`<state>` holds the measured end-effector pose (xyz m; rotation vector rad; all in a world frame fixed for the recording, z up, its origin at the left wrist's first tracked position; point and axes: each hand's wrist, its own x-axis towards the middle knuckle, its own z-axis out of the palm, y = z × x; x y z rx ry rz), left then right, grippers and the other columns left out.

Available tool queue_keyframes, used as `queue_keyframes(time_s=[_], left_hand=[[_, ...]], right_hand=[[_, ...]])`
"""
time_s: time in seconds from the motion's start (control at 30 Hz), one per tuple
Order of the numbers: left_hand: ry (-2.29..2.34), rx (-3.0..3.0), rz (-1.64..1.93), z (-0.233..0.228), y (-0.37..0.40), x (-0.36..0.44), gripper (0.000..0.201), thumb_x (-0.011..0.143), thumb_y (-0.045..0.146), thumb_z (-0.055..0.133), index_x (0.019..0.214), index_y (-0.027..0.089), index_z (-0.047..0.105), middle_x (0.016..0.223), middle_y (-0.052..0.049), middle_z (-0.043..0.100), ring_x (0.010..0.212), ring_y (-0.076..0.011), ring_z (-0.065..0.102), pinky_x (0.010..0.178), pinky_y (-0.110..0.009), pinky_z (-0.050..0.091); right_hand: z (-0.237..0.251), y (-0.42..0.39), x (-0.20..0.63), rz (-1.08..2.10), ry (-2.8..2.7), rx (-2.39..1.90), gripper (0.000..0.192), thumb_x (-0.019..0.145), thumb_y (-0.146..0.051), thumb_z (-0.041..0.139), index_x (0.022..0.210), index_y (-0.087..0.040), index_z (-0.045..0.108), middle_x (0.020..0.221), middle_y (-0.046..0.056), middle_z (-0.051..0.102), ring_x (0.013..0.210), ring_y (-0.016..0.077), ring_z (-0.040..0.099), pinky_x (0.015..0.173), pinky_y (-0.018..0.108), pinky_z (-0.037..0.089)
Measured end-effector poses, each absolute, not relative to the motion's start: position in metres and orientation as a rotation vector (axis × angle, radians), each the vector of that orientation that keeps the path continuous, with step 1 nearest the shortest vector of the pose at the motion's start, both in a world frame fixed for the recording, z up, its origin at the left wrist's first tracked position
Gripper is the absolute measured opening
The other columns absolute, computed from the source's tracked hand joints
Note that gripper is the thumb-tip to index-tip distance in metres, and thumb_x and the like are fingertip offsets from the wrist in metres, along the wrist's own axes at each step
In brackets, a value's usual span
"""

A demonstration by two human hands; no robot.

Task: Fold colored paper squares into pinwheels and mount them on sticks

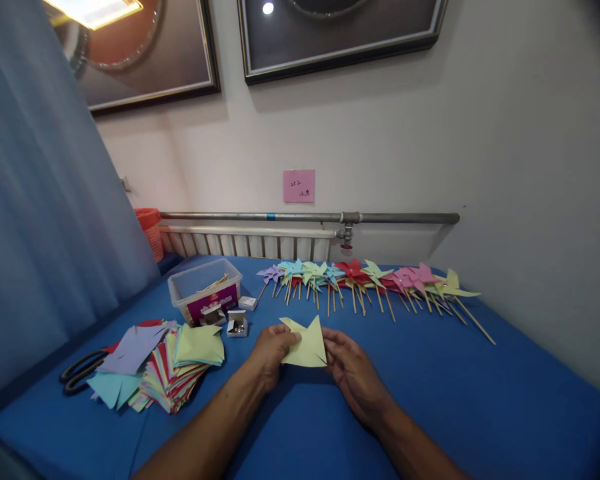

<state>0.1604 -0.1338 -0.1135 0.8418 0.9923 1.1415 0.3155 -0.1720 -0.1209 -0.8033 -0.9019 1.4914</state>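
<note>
A pale yellow square of paper (307, 352), slit at its corners, is held up over the blue cover. My left hand (275, 350) pinches its left side, thumb on the front and fingers behind. At its right edge, my right hand (350, 367) grips the paper with curled fingers, their tips partly hidden. To the left lies a fanned pile of cut paper squares (170, 373) in several colours, with yellow ones (199, 345) on top and purple ones (133, 348) beside them. Scissors (83, 367) with black handles lie partly under the purple paper.
Finished paper pinwheels (353, 270) on sticks lie in a row along the back. A clear plastic tub (205, 290) holds sticks. Small open boxes (237, 325), one with metal pins, stand before it. Behind are a radiator (250, 241) and a pipe (300, 217); a curtain (55, 167) hangs left.
</note>
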Motion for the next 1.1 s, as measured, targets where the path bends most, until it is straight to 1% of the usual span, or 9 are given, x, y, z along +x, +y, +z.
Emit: queue_keyframes(time_s=[0.1,0.2,0.37,0.53,0.7,0.8,0.93,1.0,1.1], left_hand=[[0.981,0.831,1.142,-0.114,-0.133,0.159,0.033,0.049,0.025,0.081,0.059,0.019,0.050,0.052,0.000,0.058,0.044,-0.0106,0.049,0.048,-0.024,0.036],[1.026,0.876,1.120,-0.115,-0.133,0.162,0.032,0.050,0.025,0.081,0.059,0.018,0.052,0.050,0.001,0.058,0.043,-0.0100,0.048,0.048,-0.024,0.036],[1.156,1.023,1.097,-0.118,-0.134,0.170,0.032,0.054,0.025,0.080,0.053,0.018,0.049,0.043,0.005,0.051,0.039,-0.0073,0.041,0.045,-0.022,0.029],[1.211,1.074,1.104,-0.122,-0.134,0.173,0.030,0.055,0.023,0.078,0.053,0.019,0.048,0.045,0.006,0.051,0.041,-0.0076,0.041,0.045,-0.022,0.029],[1.187,1.088,1.082,-0.126,-0.132,0.171,0.028,0.056,0.027,0.078,0.054,0.019,0.050,0.045,0.005,0.052,0.042,-0.0089,0.042,0.046,-0.023,0.032],[1.161,1.074,1.084,-0.126,-0.132,0.172,0.028,0.056,0.029,0.077,0.055,0.019,0.051,0.046,0.004,0.054,0.042,-0.0092,0.043,0.046,-0.023,0.032],[1.151,1.071,1.086,-0.126,-0.133,0.172,0.028,0.054,0.029,0.077,0.055,0.019,0.050,0.046,0.004,0.053,0.043,-0.0092,0.043,0.046,-0.023,0.031],[1.149,1.075,1.086,-0.126,-0.132,0.171,0.028,0.054,0.029,0.076,0.054,0.020,0.050,0.046,0.004,0.052,0.043,-0.0090,0.042,0.046,-0.023,0.032],[1.134,1.070,1.066,-0.128,-0.132,0.171,0.025,0.053,0.028,0.075,0.056,0.019,0.052,0.047,0.003,0.054,0.044,-0.0094,0.043,0.046,-0.023,0.033]], right_hand=[[-0.122,-0.172,0.314,1.507,-0.934,-0.800,0.042,0.070,-0.038,0.084,0.105,-0.020,0.070,0.098,0.009,0.078,0.092,0.0263,0.074,0.083,0.039,0.055],[-0.128,-0.170,0.312,1.469,-0.942,-0.822,0.047,0.065,-0.040,0.088,0.103,-0.020,0.070,0.094,0.008,0.078,0.088,0.0267,0.074,0.084,0.041,0.056],[-0.139,-0.164,0.312,1.388,-0.926,-0.895,0.055,0.062,-0.048,0.090,0.103,-0.020,0.067,0.091,0.008,0.078,0.081,0.0264,0.075,0.080,0.040,0.057],[-0.149,-0.157,0.313,1.322,-0.949,-0.995,0.065,0.053,-0.056,0.090,0.101,-0.020,0.064,0.089,0.008,0.078,0.076,0.0274,0.074,0.073,0.039,0.058],[-0.153,-0.155,0.313,1.223,-1.043,-1.057,0.055,0.070,-0.056,0.076,0.109,-0.021,0.062,0.088,0.007,0.077,0.076,0.0259,0.073,0.071,0.037,0.057],[-0.152,-0.157,0.312,1.184,-1.061,-1.079,0.056,0.074,-0.052,0.071,0.117,-0.020,0.057,0.084,0.005,0.075,0.075,0.0253,0.072,0.069,0.036,0.056],[-0.149,-0.159,0.309,1.191,-1.025,-1.062,0.075,0.070,-0.045,0.076,0.133,-0.020,0.045,0.090,0.006,0.077,0.079,0.0265,0.073,0.071,0.038,0.056],[-0.148,-0.159,0.307,1.223,-1.014,-1.045,0.082,0.066,-0.043,0.080,0.135,-0.021,0.043,0.094,0.007,0.077,0.081,0.0279,0.074,0.074,0.040,0.057],[-0.152,-0.156,0.308,1.242,-0.998,-1.048,0.081,0.064,-0.047,0.083,0.132,-0.022,0.046,0.095,0.007,0.078,0.081,0.0289,0.075,0.073,0.041,0.058]])
